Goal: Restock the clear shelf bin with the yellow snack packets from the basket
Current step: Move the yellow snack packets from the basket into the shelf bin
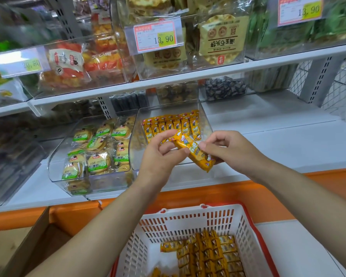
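Nearest, the white basket point(188, 222) holds loose yellow packets point(208, 254). Beyond it, the left hand point(160, 154) and right hand point(230, 148) both pinch one tilted packet point(194, 150) in front of the clear bin point(205, 120). A row point(170, 124) of packets stands upright toward the bin's back.

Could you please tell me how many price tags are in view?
3: a 20.80 tag at upper left, a 13.90 tag at upper centre, a second 13.90 tag at top right. Others may be hidden.
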Tool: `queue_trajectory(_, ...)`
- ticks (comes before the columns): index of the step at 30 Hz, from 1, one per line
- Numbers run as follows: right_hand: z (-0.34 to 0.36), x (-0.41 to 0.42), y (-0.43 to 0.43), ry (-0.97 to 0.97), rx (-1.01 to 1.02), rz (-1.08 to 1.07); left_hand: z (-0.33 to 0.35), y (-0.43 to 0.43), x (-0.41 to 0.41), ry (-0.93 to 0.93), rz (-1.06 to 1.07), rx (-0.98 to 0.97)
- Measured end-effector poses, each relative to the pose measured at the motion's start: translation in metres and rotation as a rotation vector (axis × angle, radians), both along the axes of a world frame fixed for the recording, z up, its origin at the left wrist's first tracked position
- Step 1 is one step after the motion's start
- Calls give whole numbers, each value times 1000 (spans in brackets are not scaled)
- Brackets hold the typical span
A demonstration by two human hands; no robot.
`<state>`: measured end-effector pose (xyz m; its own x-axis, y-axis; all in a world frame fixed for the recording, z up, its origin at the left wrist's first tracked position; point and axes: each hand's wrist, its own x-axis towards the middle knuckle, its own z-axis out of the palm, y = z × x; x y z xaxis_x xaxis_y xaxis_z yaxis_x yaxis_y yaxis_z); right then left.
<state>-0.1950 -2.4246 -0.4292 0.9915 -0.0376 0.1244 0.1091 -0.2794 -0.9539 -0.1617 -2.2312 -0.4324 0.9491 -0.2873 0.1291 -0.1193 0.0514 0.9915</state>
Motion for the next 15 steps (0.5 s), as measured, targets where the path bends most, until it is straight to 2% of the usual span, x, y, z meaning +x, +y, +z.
queue_trajectory(6,-2,6,-4,-12,-54,162,6,-7,14,-73,-49,138)
queue_trajectory(9,2,12,-11,-32,-30,106,8,-11,41,-64,-116,190)
queue_trajectory(12,1,21,-23,-107,62,-95,2,-23,88,-160,-9,381)
queue_trajectory(15,-8,33,-37,-199,83,-224,-10,-40,141,-361,94,747)
